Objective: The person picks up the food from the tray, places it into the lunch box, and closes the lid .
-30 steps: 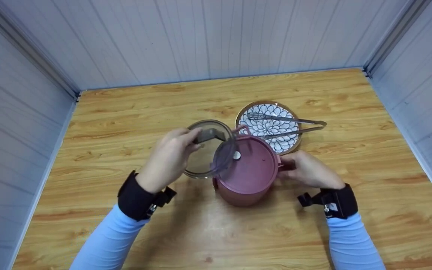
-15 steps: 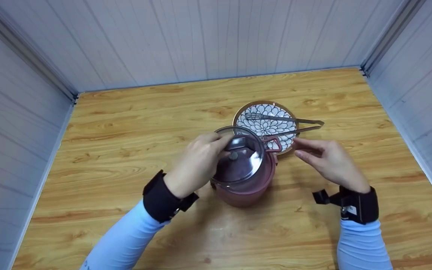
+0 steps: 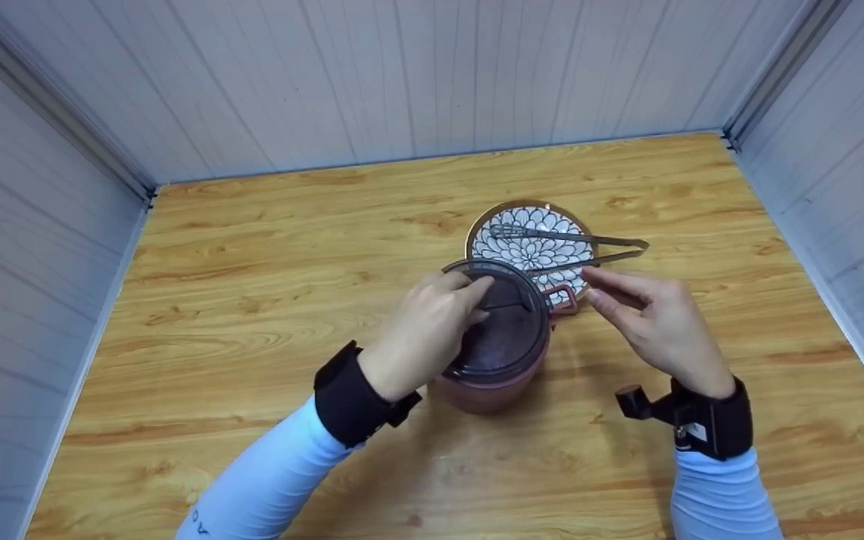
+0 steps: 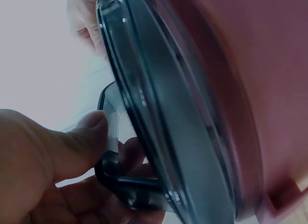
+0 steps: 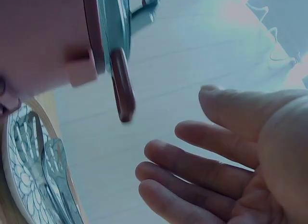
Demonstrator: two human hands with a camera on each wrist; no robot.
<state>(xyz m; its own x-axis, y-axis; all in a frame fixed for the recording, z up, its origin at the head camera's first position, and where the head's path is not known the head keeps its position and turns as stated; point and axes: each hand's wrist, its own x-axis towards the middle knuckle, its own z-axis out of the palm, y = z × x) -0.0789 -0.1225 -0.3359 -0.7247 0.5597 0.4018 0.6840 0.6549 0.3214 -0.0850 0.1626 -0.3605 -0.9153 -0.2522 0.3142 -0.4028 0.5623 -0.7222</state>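
My left hand [image 3: 428, 330] grips the dark handle [image 4: 137, 183] of a clear grey lid [image 3: 503, 345]. The lid sits at the rim of a pink pot [image 3: 484, 397]; whether it is fully seated I cannot tell. A reddish loop [image 5: 123, 86] sticks out from the lid's right side. Near that loop, my right hand [image 3: 649, 315] hovers with relaxed fingers, touching nothing. In the right wrist view its fingers are spread apart from the pot, which has a small pink lug [image 5: 82, 72] below its rim. The pot's inside shows only dimly through the lid.
Just behind the pot lies a round plate [image 3: 496, 251] with a petal pattern and brown rim. Metal tongs [image 3: 612, 241] rest across it, their ends slotted. The wooden table [image 3: 274, 255] is bounded by pale panel walls [image 3: 432, 75] at the back and sides.
My left hand has brought the lid rightward and down onto the pot's rim. My right hand has let go of the pot's side handle and moved up and to the right.
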